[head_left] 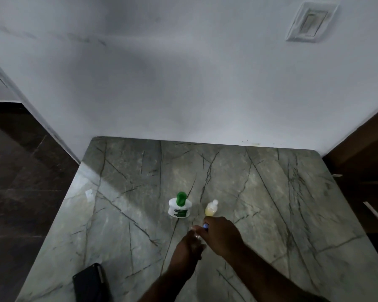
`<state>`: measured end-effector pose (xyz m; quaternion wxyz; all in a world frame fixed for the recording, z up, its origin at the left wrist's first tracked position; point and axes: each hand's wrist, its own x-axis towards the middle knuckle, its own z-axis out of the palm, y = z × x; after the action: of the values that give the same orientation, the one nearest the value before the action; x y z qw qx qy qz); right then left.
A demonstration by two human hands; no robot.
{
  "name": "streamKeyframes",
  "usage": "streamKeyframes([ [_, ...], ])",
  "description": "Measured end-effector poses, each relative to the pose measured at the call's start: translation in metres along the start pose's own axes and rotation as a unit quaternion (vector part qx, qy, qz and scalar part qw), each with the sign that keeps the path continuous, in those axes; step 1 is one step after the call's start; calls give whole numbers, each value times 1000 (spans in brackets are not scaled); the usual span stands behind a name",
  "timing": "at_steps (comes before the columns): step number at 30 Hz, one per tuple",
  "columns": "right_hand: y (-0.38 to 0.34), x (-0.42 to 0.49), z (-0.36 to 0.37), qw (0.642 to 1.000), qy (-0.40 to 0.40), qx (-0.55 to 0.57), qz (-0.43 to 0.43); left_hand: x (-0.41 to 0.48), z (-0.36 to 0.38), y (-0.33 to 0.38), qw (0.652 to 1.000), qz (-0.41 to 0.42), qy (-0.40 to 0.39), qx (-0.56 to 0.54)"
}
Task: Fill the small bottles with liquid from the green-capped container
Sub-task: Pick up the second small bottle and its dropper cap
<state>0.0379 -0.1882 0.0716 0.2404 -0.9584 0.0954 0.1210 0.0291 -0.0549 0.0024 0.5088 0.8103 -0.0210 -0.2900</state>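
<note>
left hand (187,247) grips a small clear bottle (194,233), right hand (223,236) pinches its blue cap (206,225); uncapping I reckon; green-capped container (179,207) needs opening next

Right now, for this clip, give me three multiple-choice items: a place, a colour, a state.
1. The yellowish small bottle stands where from the green-capped container? A left B right C behind
2. The flat object at the table's near-left edge is: A black B white C red
3. The container's cap is: A on B lying on the table C in a hand
Answers: B, it stands right of the container; A, it looks black; A, the green cap sits on the neck.
</note>
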Motion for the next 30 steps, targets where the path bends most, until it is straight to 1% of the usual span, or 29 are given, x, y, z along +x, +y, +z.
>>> streamKeyframes([
  [1,-1,0,0,1000,-4,-28,3,-1,-1,-1,999,24,-7,21],
  [3,-6,3,-2,998,-24,-50,-15,-3,-1,-3,999,35,3,31],
  [4,-8,4,-3,998,-36,-43,-28,0,0,-10,999,28,16,15],
  [6,-10,4,-4,997,-43,-23,-55,4,-1,-15,999,-13,13,-32],
  [7,-11,4,-5,997,-39,-20,-67,3,-3,-16,999,-21,5,-36],
  [9,-13,3,-8,995,-31,-12,-92,1,-6,-13,999,-20,5,-41],
  [11,-14,2,-11,995,-37,9,-96,1,-6,-15,999,-21,7,-49],
  [13,-16,2,-11,997,-41,2,-72,1,-9,-16,1000,1,15,-3],
  [15,-14,4,-6,999,-24,-29,-20,2,-9,-18,999,20,11,42],
  [17,-15,9,-1,999,-16,-36,26,5,-8,-20,996,36,23,82],
  [18,-15,13,0,999,-13,-37,33,6,-8,-20,995,38,23,95],
  [20,-14,20,4,998,-6,-63,6,9,-9,-23,993,34,14,108],
  [22,-13,20,6,995,-1,-96,-29,8,-14,-21,985,37,-7,170],
  [23,-12,18,8,995,-3,-99,-33,7,-14,-21,982,36,-8,186],
  [24,-11,15,11,995,-2,-93,-24,6,-13,-22,981,35,-3,189],
  [26,-8,12,16,996,5,-84,32,3,-7,-21,982,24,19,187],
  [28,-7,15,19,993,-14,-84,78,1,-2,-20,978,15,38,204],
  [30,-6,20,23,993,-15,-92,71,0,-2,-19,978,16,50,203],
])
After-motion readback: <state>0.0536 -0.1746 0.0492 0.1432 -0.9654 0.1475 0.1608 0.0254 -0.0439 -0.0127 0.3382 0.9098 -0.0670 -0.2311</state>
